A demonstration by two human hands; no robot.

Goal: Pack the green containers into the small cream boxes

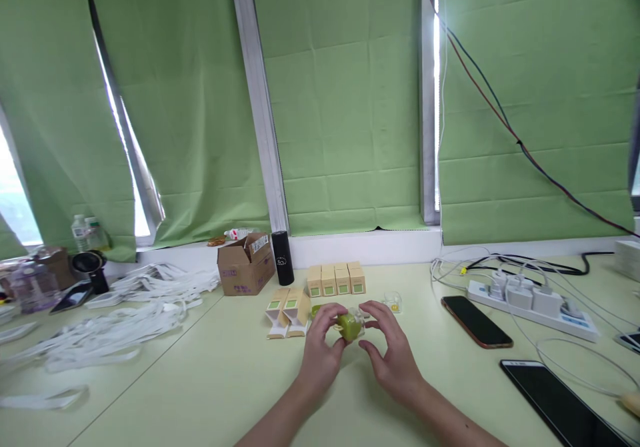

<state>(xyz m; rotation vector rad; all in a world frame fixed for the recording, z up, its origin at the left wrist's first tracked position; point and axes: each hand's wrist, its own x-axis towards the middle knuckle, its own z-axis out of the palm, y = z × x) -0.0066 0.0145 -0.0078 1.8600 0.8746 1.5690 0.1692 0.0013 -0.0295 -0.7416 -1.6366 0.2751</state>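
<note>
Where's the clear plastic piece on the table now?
In the head view, the clear piece is right of centre, past the right hand and right of the small boxes.

Bright daylight glare around green blinds (343,114), soft shadows, stretched edges.

small object (351,327) | green, rounded — held in left fingers (330,313) | raised

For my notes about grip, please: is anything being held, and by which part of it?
The left hand holds a small green object by its left side; the right hand is at its right side, contact unclear.
</note>
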